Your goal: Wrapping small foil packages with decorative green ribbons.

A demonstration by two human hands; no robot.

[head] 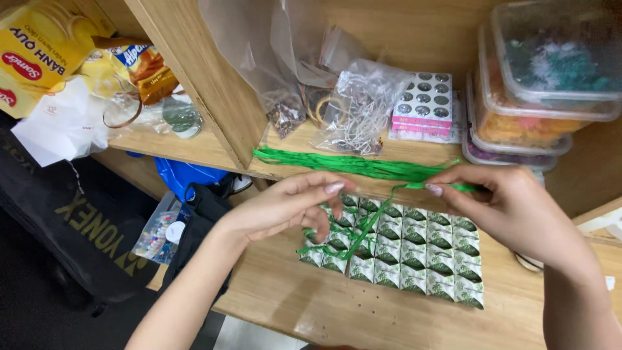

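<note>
Ribbon, thin and bright green [369, 217], runs slack between both hands above a sheet of small green-and-white packets [414, 256] lying on the wooden desk [291, 304]. The right hand [512, 207] pinches one end between thumb and forefinger, near the shelf edge where a bundle of similar green strands [343, 164] lies. The left hand [291, 204], well apart from the right, has its fingertips closed lightly around the lower stretch, which trails down onto the packets. The strand looks very light, soft and limp, likely crinkled paper or raffia that could tear or fray under a hard pull, so a gentle fingertip pinch close to the ends suits it best.
</note>
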